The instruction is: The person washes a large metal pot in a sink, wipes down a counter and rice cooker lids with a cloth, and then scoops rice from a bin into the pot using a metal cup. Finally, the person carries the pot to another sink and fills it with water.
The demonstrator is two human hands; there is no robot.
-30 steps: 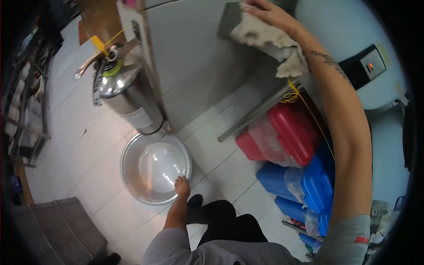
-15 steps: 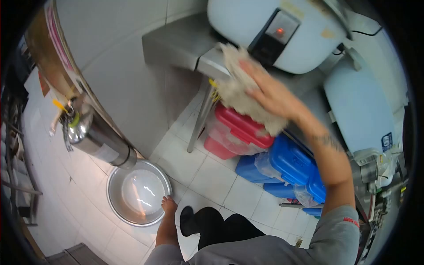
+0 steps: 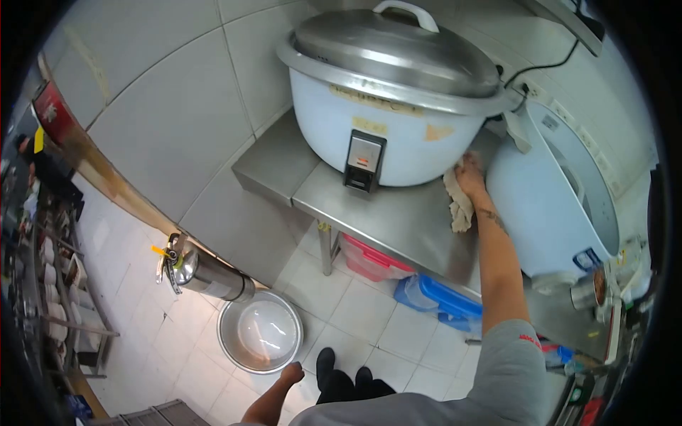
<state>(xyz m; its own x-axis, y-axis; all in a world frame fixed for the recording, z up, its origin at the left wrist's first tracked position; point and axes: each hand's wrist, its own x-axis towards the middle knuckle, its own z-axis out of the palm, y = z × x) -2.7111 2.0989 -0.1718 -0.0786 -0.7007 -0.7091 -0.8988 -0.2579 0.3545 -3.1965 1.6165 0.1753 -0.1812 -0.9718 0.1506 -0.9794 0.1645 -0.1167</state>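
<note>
My right hand (image 3: 469,177) is closed on a beige cloth (image 3: 458,204), pressing it to the steel table (image 3: 383,216). It is in the narrow gap between a large white rice cooker (image 3: 419,142) with a steel lid and a second white rice cooker body (image 3: 547,195) tilted on its side. Part of the hand's far side is hard to make out. Lower down, my left hand (image 3: 291,373) hangs with curled fingers, nothing visible in them, near the rim of a round metal basin (image 3: 226,341).
A steel fire extinguisher (image 3: 213,275) stands beside the basin. Under the table are a red-lidded bin (image 3: 373,257) and blue-lidded bins (image 3: 447,297). A black cord (image 3: 547,67) runs behind the cookers. At far left are a shelf with dishes (image 3: 53,298) and another person (image 3: 53,174).
My right hand has moved the cloth from the table's front edge back into the gap beside the rice cooker. The view has shifted, showing the whole cooker. My left hand stays low near the basin.
</note>
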